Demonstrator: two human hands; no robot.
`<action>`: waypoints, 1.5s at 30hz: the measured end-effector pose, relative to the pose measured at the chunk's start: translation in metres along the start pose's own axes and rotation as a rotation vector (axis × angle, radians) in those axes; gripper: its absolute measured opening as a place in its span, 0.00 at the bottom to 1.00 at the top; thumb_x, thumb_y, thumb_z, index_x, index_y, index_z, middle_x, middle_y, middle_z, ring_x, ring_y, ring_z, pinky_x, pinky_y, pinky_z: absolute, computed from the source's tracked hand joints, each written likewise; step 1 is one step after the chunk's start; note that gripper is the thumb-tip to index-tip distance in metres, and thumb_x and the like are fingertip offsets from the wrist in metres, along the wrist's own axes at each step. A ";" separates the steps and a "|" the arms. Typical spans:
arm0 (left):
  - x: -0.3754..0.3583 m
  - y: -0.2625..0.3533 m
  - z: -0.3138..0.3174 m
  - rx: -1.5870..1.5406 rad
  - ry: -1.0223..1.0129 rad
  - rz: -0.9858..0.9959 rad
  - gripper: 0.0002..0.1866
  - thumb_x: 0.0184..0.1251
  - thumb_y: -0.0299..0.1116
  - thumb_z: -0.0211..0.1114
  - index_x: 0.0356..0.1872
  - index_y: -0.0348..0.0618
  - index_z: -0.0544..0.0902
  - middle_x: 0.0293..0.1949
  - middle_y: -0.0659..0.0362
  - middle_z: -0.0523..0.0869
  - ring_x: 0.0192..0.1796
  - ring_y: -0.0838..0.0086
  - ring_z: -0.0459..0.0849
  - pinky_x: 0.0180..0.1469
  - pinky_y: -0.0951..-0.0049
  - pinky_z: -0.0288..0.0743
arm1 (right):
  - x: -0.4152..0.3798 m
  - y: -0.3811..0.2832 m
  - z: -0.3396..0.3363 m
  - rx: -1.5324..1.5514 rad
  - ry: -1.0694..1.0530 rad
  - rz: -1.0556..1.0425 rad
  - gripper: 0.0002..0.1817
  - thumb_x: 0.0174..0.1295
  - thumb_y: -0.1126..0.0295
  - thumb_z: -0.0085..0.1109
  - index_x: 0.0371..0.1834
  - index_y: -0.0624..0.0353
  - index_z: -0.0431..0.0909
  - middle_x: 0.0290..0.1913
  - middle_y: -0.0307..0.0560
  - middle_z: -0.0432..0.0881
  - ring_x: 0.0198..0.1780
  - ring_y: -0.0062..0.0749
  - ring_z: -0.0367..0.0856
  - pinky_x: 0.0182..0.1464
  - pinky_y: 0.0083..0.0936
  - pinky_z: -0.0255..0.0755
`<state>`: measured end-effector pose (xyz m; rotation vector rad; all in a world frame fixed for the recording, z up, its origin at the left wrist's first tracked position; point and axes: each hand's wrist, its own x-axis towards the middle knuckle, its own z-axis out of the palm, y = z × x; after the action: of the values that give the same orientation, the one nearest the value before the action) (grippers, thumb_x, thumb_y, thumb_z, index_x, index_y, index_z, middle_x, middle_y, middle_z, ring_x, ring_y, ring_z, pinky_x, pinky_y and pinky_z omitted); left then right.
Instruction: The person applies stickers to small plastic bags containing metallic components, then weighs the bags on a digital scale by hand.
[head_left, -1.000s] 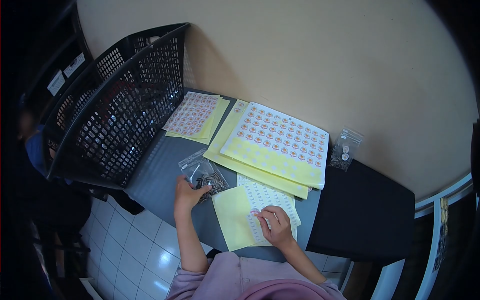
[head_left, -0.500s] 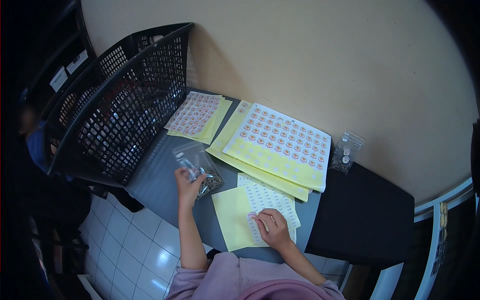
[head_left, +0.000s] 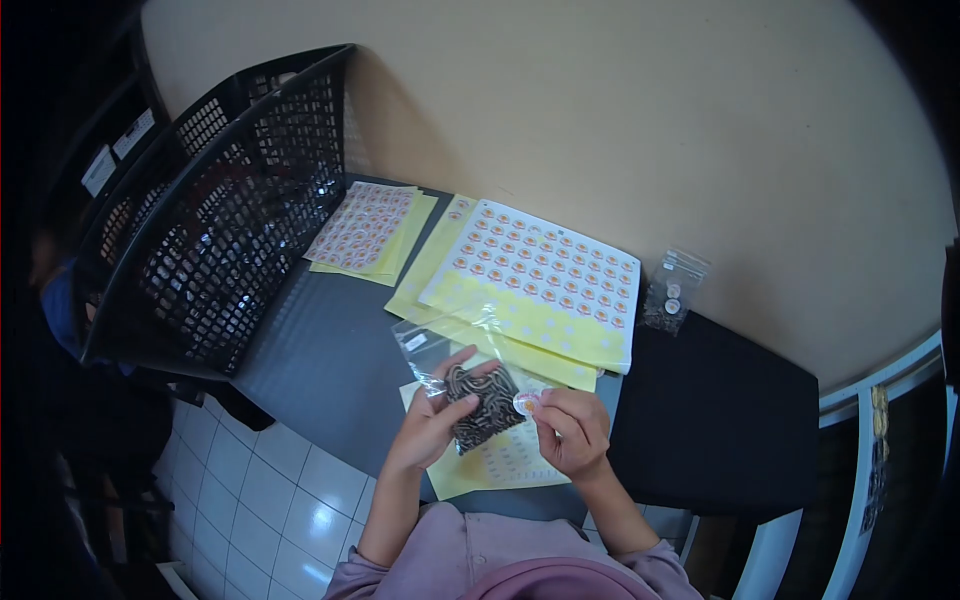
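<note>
My left hand (head_left: 432,425) holds a clear zip bag (head_left: 487,405) filled with small dark curved pieces, its thumb lying across the front. What the pieces are is too small to tell. Between the fingertips of my right hand (head_left: 577,430) is a round white sticker (head_left: 526,402) with a coloured print, close to the bag's right edge. Below both hands lies a yellow-backed sheet of small labels (head_left: 520,458), partly hidden by the bag and hands.
A large sheet of round stickers (head_left: 540,262) lies on yellow sheets at the back. A smaller sticker sheet (head_left: 365,228) is beside a black basket (head_left: 235,210) holding shiny bags. On the right, another filled zip bag (head_left: 674,292) rests by a black surface (head_left: 720,420).
My left hand has lifted the zip bag off the table and brought it right, over the label sheets. My right hand has moved up and slightly right with the sticker, beside the bag.
</note>
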<state>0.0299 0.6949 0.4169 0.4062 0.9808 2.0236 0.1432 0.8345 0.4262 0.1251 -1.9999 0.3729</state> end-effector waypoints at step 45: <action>0.025 -0.043 0.069 0.174 -0.412 -0.318 0.18 0.63 0.26 0.50 0.55 0.34 0.67 0.47 0.57 0.77 0.48 0.80 0.74 0.50 0.79 0.68 | -0.004 -0.004 -0.092 -0.227 -0.526 0.207 0.18 0.47 0.60 0.62 0.41 0.56 0.76 0.47 0.40 0.75 0.53 0.33 0.70 0.51 0.31 0.64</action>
<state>0.0785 0.7637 0.4268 0.6830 0.8975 1.4977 0.2247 0.8590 0.4607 -0.1441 -2.5706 0.2567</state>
